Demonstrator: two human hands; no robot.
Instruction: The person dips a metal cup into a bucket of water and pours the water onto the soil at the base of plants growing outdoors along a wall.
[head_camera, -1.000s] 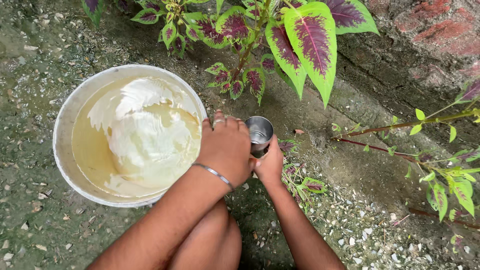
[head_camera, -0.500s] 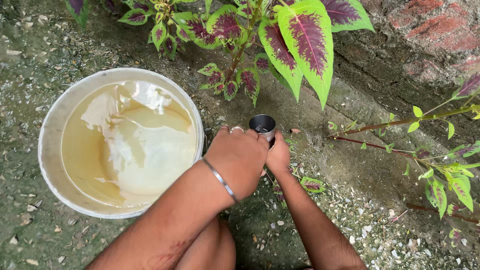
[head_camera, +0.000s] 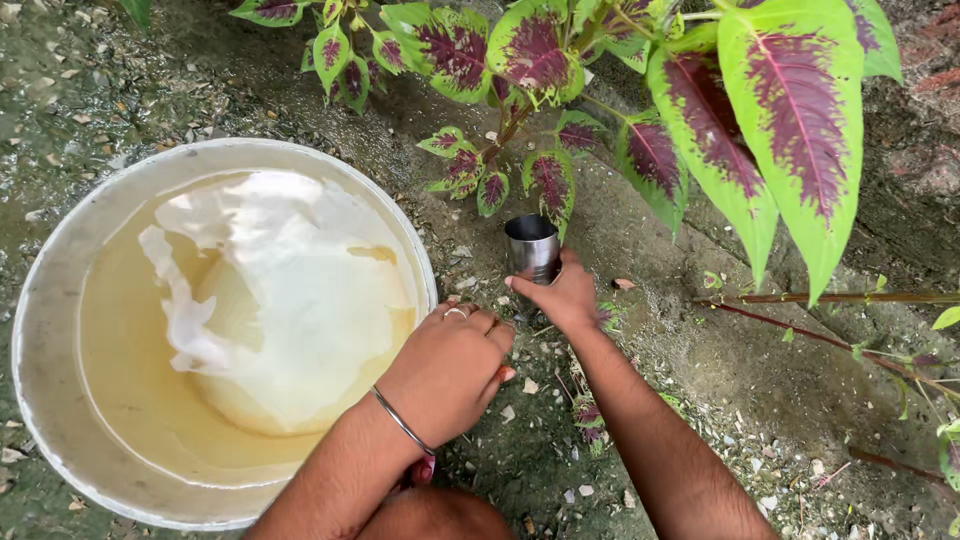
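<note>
Right hand (head_camera: 565, 295) around steel cup (head_camera: 532, 246)

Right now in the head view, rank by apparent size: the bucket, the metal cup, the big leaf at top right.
1. bucket, by far the largest.
2. big leaf, though it hangs nearer the camera, so it looks bigger than it is.
3. metal cup, smallest, held by the right hand.

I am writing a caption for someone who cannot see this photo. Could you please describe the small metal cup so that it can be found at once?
Start at the big white bucket of yellowish water on the left. Just past its right rim, the right hand holds a small steel cup upright on the wet ground, below the purple-and-green leaves. It is the only shiny metal cylinder among stones and plants.
</note>
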